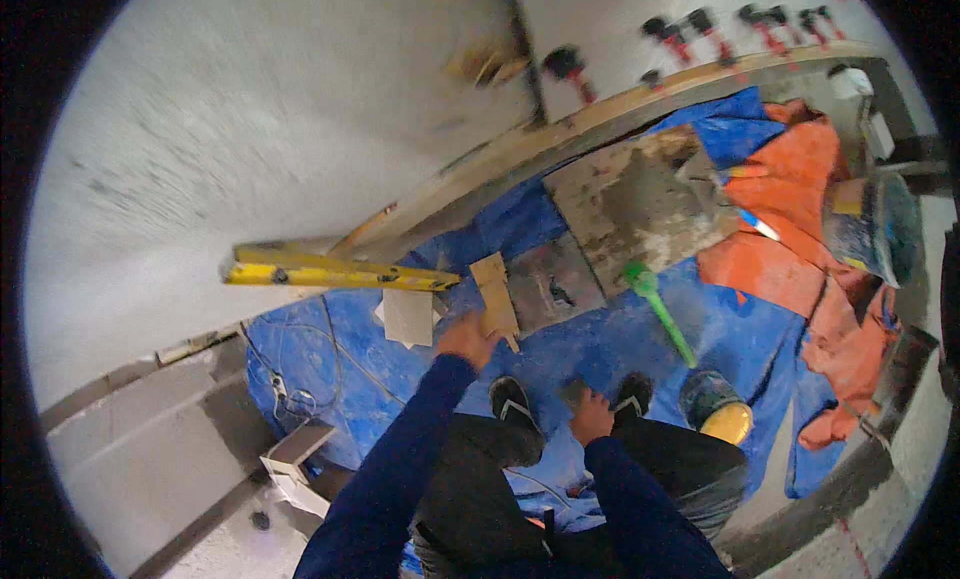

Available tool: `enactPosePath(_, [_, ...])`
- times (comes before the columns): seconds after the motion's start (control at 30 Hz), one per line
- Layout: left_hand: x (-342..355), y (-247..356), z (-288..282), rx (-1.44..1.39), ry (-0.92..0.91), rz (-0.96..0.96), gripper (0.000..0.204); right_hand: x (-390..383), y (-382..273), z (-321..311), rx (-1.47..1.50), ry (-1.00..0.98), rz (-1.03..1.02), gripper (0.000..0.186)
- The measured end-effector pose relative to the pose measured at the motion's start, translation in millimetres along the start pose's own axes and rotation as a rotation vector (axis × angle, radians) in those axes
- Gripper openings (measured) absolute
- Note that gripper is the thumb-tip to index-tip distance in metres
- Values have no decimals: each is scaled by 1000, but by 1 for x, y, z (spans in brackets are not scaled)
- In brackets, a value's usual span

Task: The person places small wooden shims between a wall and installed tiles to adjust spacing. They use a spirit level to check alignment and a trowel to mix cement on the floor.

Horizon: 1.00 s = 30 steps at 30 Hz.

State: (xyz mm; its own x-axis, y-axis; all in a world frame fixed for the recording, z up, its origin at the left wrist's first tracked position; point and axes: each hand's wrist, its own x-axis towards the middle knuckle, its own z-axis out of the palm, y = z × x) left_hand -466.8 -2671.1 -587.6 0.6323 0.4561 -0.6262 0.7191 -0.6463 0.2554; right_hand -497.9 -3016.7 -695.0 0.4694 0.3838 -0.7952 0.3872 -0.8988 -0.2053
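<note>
My left hand [468,340] reaches forward, beside a tan, board-like piece [492,291] and just short of the end of a yellow spirit level [340,271]. Motion blur smears its fingers, so whether it touches the tan piece is unclear. My right hand [592,419] is closed in front of my right knee, with a small dark greyish thing [572,391] at its fingers that I cannot make out. White square tiles [408,317] lie partly under the level. A dirty grey board [555,287] sits beyond the tan piece.
A blue tarp [590,349] covers the floor, with an orange sheet [775,259] on the right. On it lie a green-handled tool [660,314], a bucket with yellow inside [727,422] and a cable [350,354]. A large bucket [880,229] stands right. Red-and-black clamps [570,71] line the wall.
</note>
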Motion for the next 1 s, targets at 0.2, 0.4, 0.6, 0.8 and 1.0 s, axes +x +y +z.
enactPosePath(0.2, [140,-52,186,-70,38,-362,110,69,18,51,-251,112,-222,74])
enactPosePath(0.4, [216,-118,239,69,-195,-231,117,103,19,50,-205,-39,-333,48])
enactPosePath(0.6, [160,-146,91,-35,-14,-232,85,134,21,49,-189,32,-566,33])
enactPosePath(0.8, [63,-71,-41,-961,24,55,55,111,8,53,-468,-272,-497,40])
enactPosePath(1.0, [56,-30,-78,-1601,33,100,41,91,14,52,-642,44,-833,46])
